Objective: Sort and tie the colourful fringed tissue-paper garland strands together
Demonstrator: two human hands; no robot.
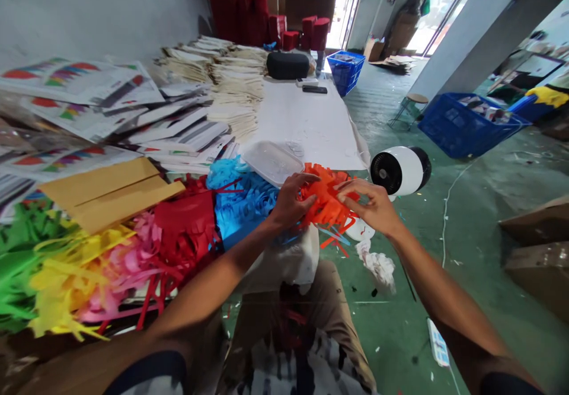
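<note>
A bunch of orange fringed paper (326, 196) is held between my two hands over the near table edge. My left hand (294, 199) closes on its left side, thumb towards the strips. At its right side, my right hand (372, 204) pinches the strips between thumb and fingers. Just left lies blue fringed paper (242, 199), with a clear plastic tray (273, 162) at its back edge. Further left are piles of red fringe (184, 223), pink fringe (128, 258), yellow fringe (73, 282) and green fringe (22, 258).
A brown envelope (111, 193) lies on the piles, before stacked printed sheets (80, 98). Cream bundles (237, 83), a black case (287, 65) and a phone (315, 89) sit further back. Right are a white-and-black fan (402, 171) and blue crates (466, 125).
</note>
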